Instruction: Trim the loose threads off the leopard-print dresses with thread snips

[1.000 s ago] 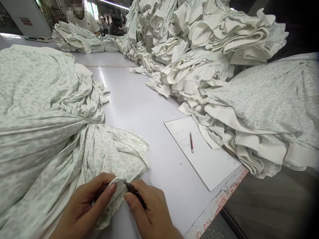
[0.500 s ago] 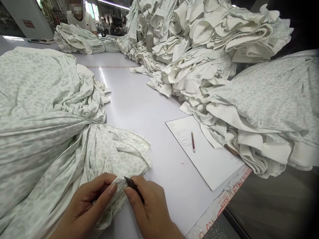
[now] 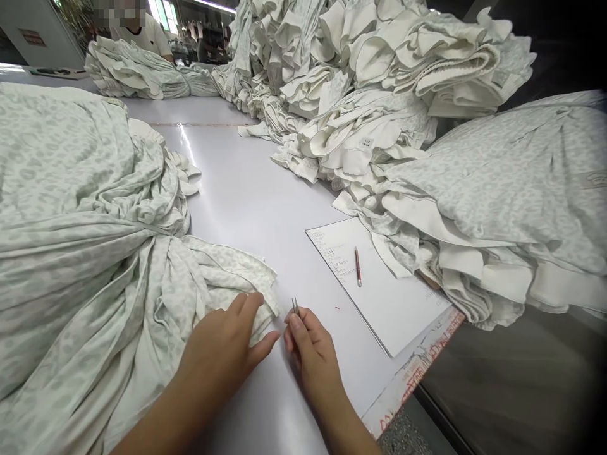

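Note:
My left hand is open over the loose end of a bundled pale green leopard-print cloth, thumb spread away from the fingers. Its fingertips lie on or just above the fabric; the exact contact cannot be told. To its right, my right hand is closed around a pair of thread snips. Two thin pointed tips stick up past the thumb, slightly apart, while the rest is hidden in the palm. The cloth is gathered tight at a waist, with its folds fanning out to both sides.
A notepad with written lines lies to the right, a red pen on it. Heaps of the same printed fabric pile up behind and at right. The white table ends at a red-marked edge. Across it stands a person.
My left hand has let go of the pinched cloth edge and opened, moving right and forward. My right hand has moved right, away from the cloth, with the snips now pointing up. The view has shifted slightly.

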`<state>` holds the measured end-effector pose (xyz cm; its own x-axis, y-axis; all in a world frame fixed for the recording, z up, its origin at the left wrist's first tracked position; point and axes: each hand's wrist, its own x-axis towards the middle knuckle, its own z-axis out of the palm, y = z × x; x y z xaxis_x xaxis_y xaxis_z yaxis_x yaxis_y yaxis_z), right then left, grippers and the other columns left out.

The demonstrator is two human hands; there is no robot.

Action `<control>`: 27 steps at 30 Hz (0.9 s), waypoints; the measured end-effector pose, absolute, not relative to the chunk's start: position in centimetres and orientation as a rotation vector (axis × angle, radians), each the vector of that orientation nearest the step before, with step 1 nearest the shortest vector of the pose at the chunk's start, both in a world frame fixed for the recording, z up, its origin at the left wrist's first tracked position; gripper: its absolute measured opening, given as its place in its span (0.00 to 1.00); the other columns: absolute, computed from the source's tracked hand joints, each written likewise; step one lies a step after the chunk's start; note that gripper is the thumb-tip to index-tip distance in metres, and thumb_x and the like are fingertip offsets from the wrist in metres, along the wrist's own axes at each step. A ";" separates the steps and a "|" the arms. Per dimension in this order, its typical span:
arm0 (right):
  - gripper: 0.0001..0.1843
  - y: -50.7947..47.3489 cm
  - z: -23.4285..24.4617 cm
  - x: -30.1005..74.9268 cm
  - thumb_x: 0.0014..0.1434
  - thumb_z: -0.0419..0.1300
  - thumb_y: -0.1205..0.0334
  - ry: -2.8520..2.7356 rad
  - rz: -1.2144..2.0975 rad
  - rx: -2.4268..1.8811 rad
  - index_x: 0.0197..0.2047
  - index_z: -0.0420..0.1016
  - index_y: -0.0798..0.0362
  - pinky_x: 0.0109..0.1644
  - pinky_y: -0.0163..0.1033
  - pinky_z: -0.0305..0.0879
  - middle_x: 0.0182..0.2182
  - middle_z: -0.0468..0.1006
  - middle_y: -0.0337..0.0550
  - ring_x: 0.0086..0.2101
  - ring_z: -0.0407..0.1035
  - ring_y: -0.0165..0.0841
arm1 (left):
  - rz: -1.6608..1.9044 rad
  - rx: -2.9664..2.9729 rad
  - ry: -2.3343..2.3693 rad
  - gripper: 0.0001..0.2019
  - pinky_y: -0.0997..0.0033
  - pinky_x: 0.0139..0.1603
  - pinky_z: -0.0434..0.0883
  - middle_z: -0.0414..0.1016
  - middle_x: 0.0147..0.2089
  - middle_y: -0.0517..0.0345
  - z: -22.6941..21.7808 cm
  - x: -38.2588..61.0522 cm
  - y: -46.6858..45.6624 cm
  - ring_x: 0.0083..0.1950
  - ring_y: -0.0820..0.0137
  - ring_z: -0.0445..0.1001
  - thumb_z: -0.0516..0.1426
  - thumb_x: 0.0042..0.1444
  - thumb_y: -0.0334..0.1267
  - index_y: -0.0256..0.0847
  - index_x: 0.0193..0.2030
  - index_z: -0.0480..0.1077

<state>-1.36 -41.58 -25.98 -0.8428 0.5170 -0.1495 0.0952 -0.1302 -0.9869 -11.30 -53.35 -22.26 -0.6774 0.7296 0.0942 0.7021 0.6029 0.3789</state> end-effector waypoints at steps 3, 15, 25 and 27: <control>0.17 -41.4 -26.3 -1.3 0.68 0.50 0.49 -1.837 2.057 -0.691 0.32 0.61 0.51 0.25 0.34 0.45 0.22 0.59 0.30 0.22 0.47 0.26 | 0.446 1.219 2.823 0.07 0.68 0.25 0.48 0.72 0.35 0.50 -23.6 -11.3 -52.1 0.22 0.67 0.65 0.48 0.58 0.32 0.39 0.34 0.67; 0.15 -41.1 -26.4 -1.1 0.66 0.53 0.50 -1.879 2.075 -0.670 0.32 0.63 0.52 0.28 0.33 0.49 0.22 0.60 0.31 0.24 0.51 0.27 | 0.951 1.161 2.660 0.07 0.74 0.31 0.65 0.67 0.31 0.65 -20.7 -9.8 -58.3 0.30 0.71 0.69 0.46 0.58 0.38 0.48 0.42 0.61; 0.13 -43.6 -24.0 0.2 0.64 0.55 0.53 -1.988 2.251 -0.376 0.32 0.64 0.52 0.30 0.33 0.52 0.25 0.59 0.33 0.27 0.54 0.28 | 1.282 1.420 2.447 0.16 0.74 0.34 0.63 0.65 0.34 0.63 -23.0 -9.6 -60.3 0.32 0.74 0.67 0.49 0.62 0.26 0.51 0.49 0.69; 0.13 -44.0 -23.6 0.5 0.64 0.55 0.51 -2.011 2.278 -0.309 0.33 0.64 0.51 0.28 0.33 0.51 0.25 0.58 0.33 0.25 0.52 0.27 | 1.319 1.427 2.436 0.17 0.73 0.32 0.63 0.64 0.34 0.62 -23.3 -9.5 -60.5 0.31 0.74 0.66 0.49 0.62 0.26 0.51 0.50 0.70</control>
<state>0.46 -43.98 -23.58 -0.9758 0.1980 -0.0931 0.0678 -0.1310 -0.9891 -9.54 -60.46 -23.32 -0.5805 0.7265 0.3677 0.7050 0.2225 0.6734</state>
